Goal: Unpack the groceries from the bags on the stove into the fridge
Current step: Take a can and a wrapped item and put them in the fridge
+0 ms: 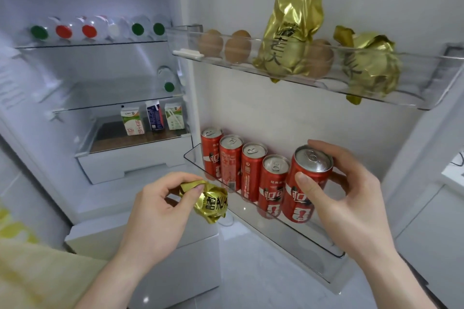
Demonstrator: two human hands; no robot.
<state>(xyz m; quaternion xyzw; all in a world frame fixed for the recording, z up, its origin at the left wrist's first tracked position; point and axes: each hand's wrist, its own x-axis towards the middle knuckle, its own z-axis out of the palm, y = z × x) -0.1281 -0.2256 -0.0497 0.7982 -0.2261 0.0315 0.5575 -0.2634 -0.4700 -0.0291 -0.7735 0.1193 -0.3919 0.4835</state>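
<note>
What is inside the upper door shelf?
The upper door shelf holds brown eggs and two gold foil packets. One egg sits partly hidden behind a packet; more may be covered.

This is a home kitchen, seen at an open household fridge (105,2). Its glass shelves carry bottles (88,30) lying on their sides and small milk cartons (132,120) standing near the front edge. The door racks hold loose eggs (237,46), gold foil packets (288,40) and a row of red cola cans (251,170).
</note>
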